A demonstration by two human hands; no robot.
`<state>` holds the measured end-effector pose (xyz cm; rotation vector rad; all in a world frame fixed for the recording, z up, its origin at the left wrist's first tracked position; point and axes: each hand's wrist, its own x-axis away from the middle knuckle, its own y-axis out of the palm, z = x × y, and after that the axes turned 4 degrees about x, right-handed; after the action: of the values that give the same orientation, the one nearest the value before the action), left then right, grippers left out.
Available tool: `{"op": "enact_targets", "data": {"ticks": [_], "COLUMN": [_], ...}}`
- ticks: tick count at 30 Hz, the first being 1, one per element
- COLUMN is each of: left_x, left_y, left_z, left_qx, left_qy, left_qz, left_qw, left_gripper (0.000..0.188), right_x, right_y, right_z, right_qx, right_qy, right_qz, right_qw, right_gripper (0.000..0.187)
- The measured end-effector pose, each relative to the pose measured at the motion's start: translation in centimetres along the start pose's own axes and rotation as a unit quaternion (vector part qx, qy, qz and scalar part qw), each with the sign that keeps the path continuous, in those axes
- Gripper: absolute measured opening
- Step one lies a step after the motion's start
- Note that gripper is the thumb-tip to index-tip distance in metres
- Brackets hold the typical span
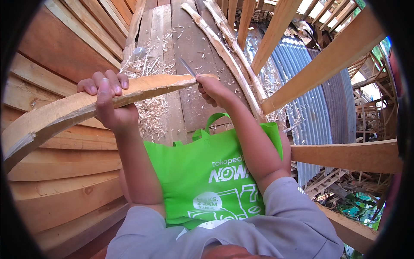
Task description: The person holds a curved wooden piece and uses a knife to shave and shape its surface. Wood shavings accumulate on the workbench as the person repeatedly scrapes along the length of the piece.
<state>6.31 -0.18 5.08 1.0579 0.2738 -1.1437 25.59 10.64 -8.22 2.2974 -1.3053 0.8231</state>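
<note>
A boarded nook, with a plank floor ahead and a wall of lapped boards on the left, surrounds the person. The left hand is closed round a long piece of wood, thumb on the near face, fingers over the far edge. The right hand is curled tight at the wood's right end, gripping a knife; its handle is hidden, and its blade juts past the wood's far edge, pointing ahead and left over bare planks. The wood lies crosswise in front of the person, its splintery lower edge facing the lap, its left end running out before the wall; whether they touch cannot be told. Below the hands, a green bag covers the lap, leaving a strip of floor between. Pale shavings litter that floor, with a clear container among them. Two stripped poles bound the room beyond the right hand; farther right stand slanting timbers and corrugated sheeting.
</note>
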Motion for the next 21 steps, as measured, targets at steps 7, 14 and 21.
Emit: {"op": "enact_targets", "data": {"ticks": [7, 14, 21], "left_x": [0.0, -0.3, -0.1], "left_y": [-0.2, 0.1, 0.1], "left_z": [0.1, 0.0, 0.2], "left_qx": [0.006, -0.006, -0.009], "left_qy": [0.011, 0.018, 0.014], "left_qz": [-0.008, -0.007, -0.012], "left_qw": [1.000, 1.000, 1.000], "left_gripper": [0.024, 0.023, 0.023], "right_x": [-0.8, -1.3, -0.5], "right_y": [0.5, 0.7, 0.0], "right_z": [1.6, 1.1, 0.7], "right_qx": [0.113, 0.055, 0.007], "right_qy": [-0.013, 0.013, 0.068], "right_qz": [0.161, 0.123, 0.053], "right_qw": [0.980, 0.991, 0.996], "right_gripper": [0.046, 0.045, 0.039]}}
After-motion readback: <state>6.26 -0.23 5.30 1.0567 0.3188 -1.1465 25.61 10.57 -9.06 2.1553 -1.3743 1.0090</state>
